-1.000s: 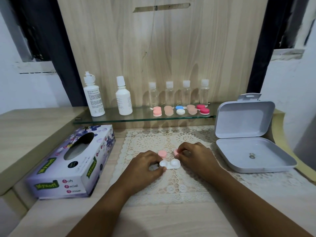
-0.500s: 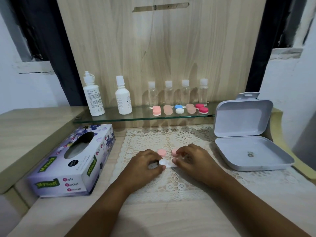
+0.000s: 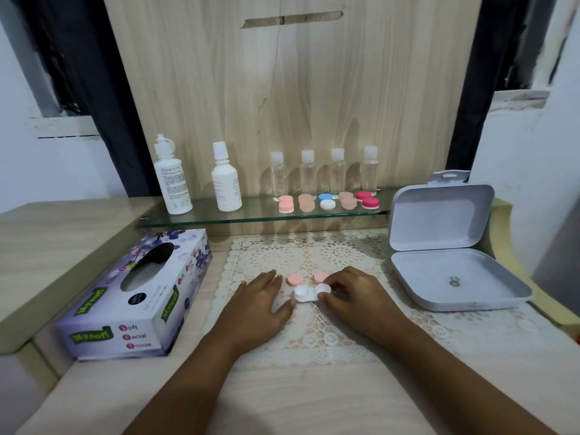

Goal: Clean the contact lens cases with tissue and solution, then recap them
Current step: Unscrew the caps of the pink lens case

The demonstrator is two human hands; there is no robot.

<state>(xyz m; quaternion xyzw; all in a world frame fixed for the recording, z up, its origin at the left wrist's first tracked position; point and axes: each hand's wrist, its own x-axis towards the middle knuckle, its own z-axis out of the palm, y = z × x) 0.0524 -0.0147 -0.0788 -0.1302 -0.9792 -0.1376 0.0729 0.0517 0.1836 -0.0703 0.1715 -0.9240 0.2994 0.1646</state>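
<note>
Tissue box point(image 3: 135, 296) at lower left is sitting unused, so we are judging cleaning barely begun. Our left hand point(image 3: 260, 304) is lying flat beside the uncapped lens case point(image 3: 305, 293) at centre frame, pink caps point(image 3: 295, 279) just behind; our right hand point(image 3: 356, 298) is pinching its right cup.

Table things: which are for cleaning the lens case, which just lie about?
For the job: white plastic lens case, two round pink caps, purple tissue box, two white solution bottles.
Lying about: open grey plastic box, four small clear bottles.
</note>
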